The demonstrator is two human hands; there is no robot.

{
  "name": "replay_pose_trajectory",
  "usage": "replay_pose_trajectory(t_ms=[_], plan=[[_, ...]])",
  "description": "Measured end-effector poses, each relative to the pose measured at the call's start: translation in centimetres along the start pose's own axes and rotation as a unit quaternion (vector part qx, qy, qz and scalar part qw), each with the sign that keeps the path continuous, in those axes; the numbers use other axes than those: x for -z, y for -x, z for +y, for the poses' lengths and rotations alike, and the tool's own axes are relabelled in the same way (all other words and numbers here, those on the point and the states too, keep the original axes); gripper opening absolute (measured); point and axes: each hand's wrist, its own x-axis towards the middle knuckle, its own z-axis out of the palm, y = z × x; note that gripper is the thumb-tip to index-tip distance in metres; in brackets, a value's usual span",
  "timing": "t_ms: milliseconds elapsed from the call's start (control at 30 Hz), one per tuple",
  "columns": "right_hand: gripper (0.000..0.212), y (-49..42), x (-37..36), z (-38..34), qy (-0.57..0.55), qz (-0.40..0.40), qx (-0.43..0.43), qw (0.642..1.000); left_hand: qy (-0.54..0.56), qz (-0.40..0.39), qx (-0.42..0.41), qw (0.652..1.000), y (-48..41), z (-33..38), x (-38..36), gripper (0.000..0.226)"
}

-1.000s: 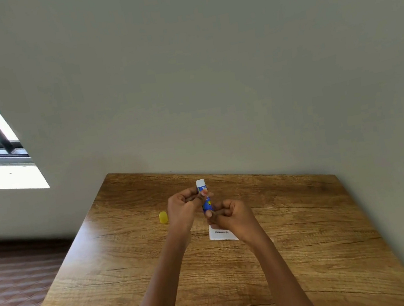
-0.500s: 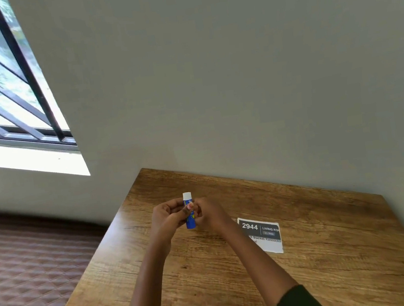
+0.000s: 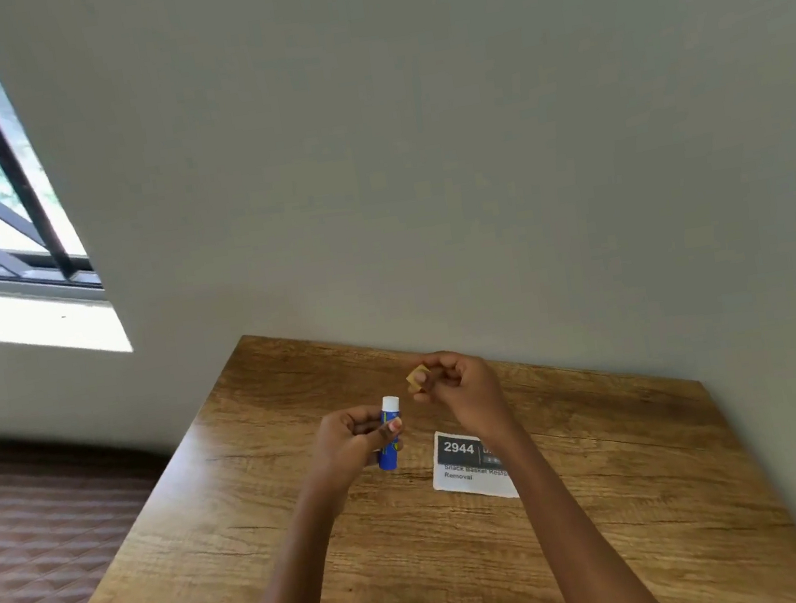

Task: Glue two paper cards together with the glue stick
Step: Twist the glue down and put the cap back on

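Over the wooden worktop (image 3: 614, 500), the left hand (image 3: 348, 439) has its grip pinched round the upright blue glue stick (image 3: 389, 436), white tip up. The right hand (image 3: 463, 386), raised nearer the wall, pinches a small yellow cap (image 3: 417, 377). A printed card (image 3: 463, 464) lies flat beneath the right wrist.
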Motion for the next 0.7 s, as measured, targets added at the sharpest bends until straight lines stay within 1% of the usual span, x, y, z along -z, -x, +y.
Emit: replay_pose_trajectory(t_ms=[100, 200, 333, 533, 600, 700], plan=[[0.017, 1.3, 1.0, -0.8, -0.021, -0.014, -0.002, 1.000, -0.015, -0.032, -0.004, 0.999, -0.1, 0.2, -1.8, 0.011], [0.017, 2.2, 2.3, -1.1, 0.004, -0.005, -0.002, 1.000, -0.046, -0.053, -0.010, 0.997, -0.3, 0.3, -3.0, 0.009], [0.019, 2.8, 3.2, -1.2, 0.047, -0.003, 0.000, 0.999, -0.066, -0.072, -0.015, 0.995, -0.3, 0.5, -3.9, 0.013], [0.025, 3.5, 3.6, -1.6, 0.150, -0.021, -0.001, 0.989, -0.146, -0.070, -0.048, 0.986, -0.2, 0.1, -4.8, 0.001], [0.024, 3.7, 3.5, -1.9, 0.180, -0.021, -0.002, 0.983, -0.155, -0.064, -0.060, 0.984, -0.1, -0.1, -4.9, 0.005], [0.022, 3.9, 3.2, -2.2, 0.209, -0.007, -0.005, 0.978, -0.142, -0.039, -0.080, 0.986, 0.1, -0.3, -5.5, 0.004]])
